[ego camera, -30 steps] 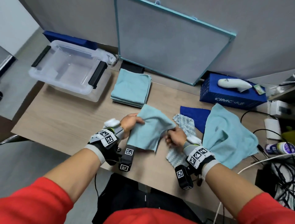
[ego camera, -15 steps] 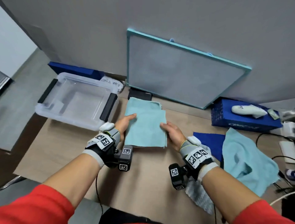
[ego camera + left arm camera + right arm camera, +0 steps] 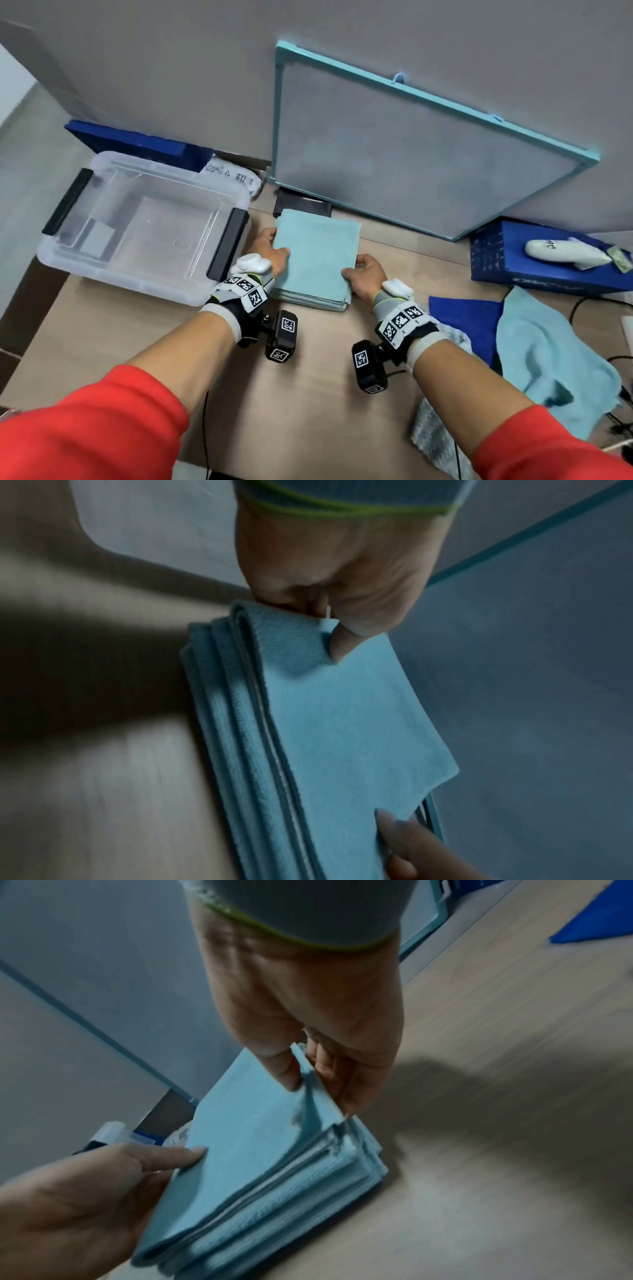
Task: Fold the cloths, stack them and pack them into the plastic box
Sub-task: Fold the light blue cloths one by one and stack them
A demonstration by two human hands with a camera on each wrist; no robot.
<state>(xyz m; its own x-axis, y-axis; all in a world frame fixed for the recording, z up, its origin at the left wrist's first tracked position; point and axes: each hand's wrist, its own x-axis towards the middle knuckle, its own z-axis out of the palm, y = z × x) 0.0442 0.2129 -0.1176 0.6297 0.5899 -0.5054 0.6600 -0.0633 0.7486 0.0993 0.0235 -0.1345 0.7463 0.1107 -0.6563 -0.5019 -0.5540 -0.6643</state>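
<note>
Lower cloths of the stack (image 3: pixel 310 301) under the top one; patterned cloth (image 3: pixel 432 435) partly behind the right arm.

Wooden table (image 3: pixel 144 329) (cloth stack (image 3: pixel 317 260), plastic box (image 3: pixel 144 226))

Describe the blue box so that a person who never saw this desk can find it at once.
Start from the teal-framed board leaning on the wall. At the board's lower right corner, the blue box lies flat on the desk. Unlike the blue cloth in front of it, the box is rigid and carries a white device on top.
</note>
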